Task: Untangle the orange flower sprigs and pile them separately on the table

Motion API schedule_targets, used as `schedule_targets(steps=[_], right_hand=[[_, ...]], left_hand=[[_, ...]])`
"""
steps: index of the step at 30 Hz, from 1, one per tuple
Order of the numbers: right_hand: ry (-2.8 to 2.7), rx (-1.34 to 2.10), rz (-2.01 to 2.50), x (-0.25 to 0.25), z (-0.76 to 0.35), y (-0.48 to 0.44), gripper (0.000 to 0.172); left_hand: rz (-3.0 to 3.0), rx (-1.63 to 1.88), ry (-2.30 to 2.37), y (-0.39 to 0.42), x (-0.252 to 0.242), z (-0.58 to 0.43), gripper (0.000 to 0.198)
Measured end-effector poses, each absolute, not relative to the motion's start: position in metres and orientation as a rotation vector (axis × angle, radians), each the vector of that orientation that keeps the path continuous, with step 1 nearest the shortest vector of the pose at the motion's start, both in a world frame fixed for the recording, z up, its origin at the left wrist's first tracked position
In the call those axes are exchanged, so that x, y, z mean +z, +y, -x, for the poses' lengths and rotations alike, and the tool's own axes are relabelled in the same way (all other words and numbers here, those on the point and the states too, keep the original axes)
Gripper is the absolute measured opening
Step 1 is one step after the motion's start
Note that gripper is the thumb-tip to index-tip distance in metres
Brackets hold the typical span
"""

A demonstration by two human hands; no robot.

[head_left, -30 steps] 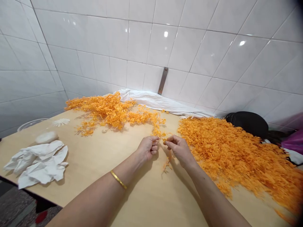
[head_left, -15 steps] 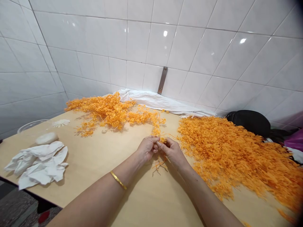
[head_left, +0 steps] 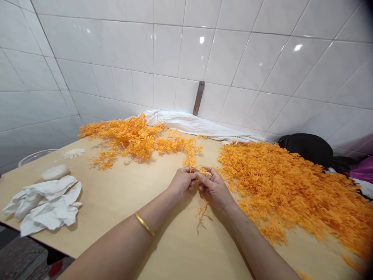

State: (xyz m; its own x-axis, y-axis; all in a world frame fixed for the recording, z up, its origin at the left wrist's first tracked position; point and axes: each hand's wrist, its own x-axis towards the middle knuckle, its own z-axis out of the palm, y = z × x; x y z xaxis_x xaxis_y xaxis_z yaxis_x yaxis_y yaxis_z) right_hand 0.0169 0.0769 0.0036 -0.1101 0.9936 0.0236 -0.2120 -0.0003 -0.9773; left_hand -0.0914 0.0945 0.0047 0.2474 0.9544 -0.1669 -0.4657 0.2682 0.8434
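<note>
Both hands meet over the middle of the table, fingers pinched together. My left hand (head_left: 181, 182) is closed on the end of an orange flower garland (head_left: 190, 157), whose strand runs back to a tangled heap (head_left: 131, 136) at the left rear. Close against it, my right hand (head_left: 215, 187) is closed on an orange flower piece (head_left: 203, 170) with thin stems. A stem hangs below the fingers, its tip (head_left: 201, 212) just over the tabletop. The exact joint between the pieces is hidden by the fingers. Right of the hands spreads a large pile of loose orange flower pieces (head_left: 279, 182).
Crumpled white tissues (head_left: 52, 204), a white rounded object (head_left: 56, 172) and a white flower-like piece (head_left: 73, 153) lie on the table (head_left: 122, 217) at left. White cloth (head_left: 186, 122) lines the tiled wall. A black case (head_left: 305, 149) sits behind the right pile.
My fingers have shifted slightly on the orange pieces, and the hanging stem has swung a little right and down. A thin strand now arches above the fingertips. The camera view has shifted slightly.
</note>
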Motion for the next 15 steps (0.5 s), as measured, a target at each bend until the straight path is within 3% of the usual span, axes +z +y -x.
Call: schedule_targets(steps=[6, 10, 15], right_hand=[[-1.571, 0.728, 1.321, 0.004, -0.014, 0.078, 0.018], [-1.871, 0.301, 1.369, 0.011, -0.003, 0.066, 0.013], [-2.150, 0.002, 1.191, 0.014, -0.001, 0.050, 0.016]], left_hand=[[-0.845, 1.111, 0.841, 0.094, -0.001, 0.088, 0.020], [-0.671, 1.190, 0.867, 0.097, -0.001, 0.087, 0.019], [-0.635, 1.272, 0.812, 0.094, -0.008, 0.083, 0.023]])
